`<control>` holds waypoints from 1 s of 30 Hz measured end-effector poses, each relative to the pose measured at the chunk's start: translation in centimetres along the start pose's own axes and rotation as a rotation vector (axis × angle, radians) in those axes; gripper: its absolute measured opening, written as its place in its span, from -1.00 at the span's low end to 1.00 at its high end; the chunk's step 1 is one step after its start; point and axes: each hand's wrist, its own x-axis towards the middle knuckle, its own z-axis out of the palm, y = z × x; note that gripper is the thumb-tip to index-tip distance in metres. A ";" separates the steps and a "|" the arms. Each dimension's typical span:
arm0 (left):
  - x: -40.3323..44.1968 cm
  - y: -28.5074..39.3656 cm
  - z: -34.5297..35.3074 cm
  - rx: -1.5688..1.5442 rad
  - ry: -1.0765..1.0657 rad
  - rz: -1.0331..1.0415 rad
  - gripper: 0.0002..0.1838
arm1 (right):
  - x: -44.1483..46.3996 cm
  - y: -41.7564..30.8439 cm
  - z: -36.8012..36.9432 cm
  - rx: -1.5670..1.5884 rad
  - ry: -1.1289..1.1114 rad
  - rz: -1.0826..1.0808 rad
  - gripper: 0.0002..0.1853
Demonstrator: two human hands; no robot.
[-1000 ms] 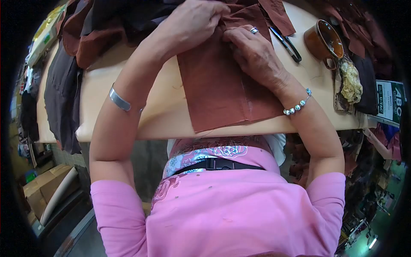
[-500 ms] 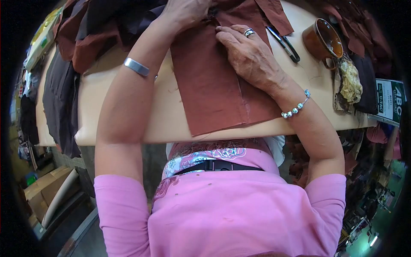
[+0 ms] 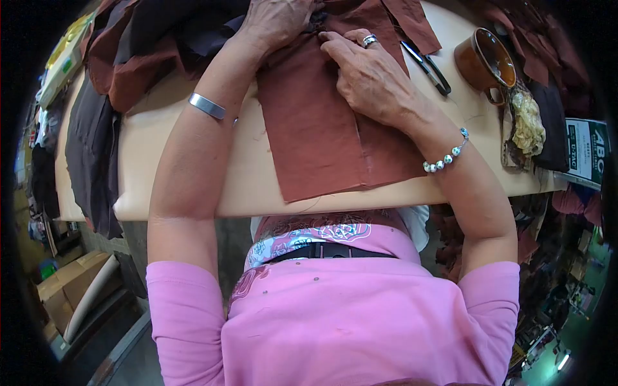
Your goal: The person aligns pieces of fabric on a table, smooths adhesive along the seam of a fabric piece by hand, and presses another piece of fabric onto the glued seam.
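Note:
A reddish-brown piece of cloth (image 3: 309,135) lies on the pale tabletop, its near end close to the table edge. At its far end, my left hand (image 3: 278,24) is closed on gathered cloth, its fingertips partly hidden by dark folds. Lower and to the right, my right hand (image 3: 373,77) rests on the cloth. Its thumb and forefinger are pressed together at a small fold beside the left fingers. A seam or overlapping edge runs down the cloth from under the right hand. Black-handled thread snips (image 3: 430,69) lie right of the cloth.
Heaped brown and dark cloth (image 3: 151,48) covers the far left, and a dark strip (image 3: 91,148) hangs over the edge. To the right stand a brown glazed mug (image 3: 476,61), a yellowish crumpled bundle (image 3: 528,122) and more cloth (image 3: 544,38). Cardboard boxes (image 3: 71,289) sit below left.
My right hand has shifted slightly up and left, its fingertips closing in on the left hand's. The cloth's far part is more bunched, and its near left corner has moved slightly left.

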 end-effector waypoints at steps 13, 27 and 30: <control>0.0 0.1 0.4 0.014 -0.044 -0.005 -0.91 | 1.2 0.4 -0.2 -0.004 -0.080 -0.011 -0.62; -2.2 2.6 -0.7 -0.179 -0.024 -0.133 -0.86 | -1.3 -0.8 -0.5 -0.134 0.093 -0.199 -0.86; -2.3 2.6 -0.3 -0.279 -0.005 -0.153 -0.88 | -4.5 -3.1 -3.5 -0.086 -0.039 -0.209 -0.78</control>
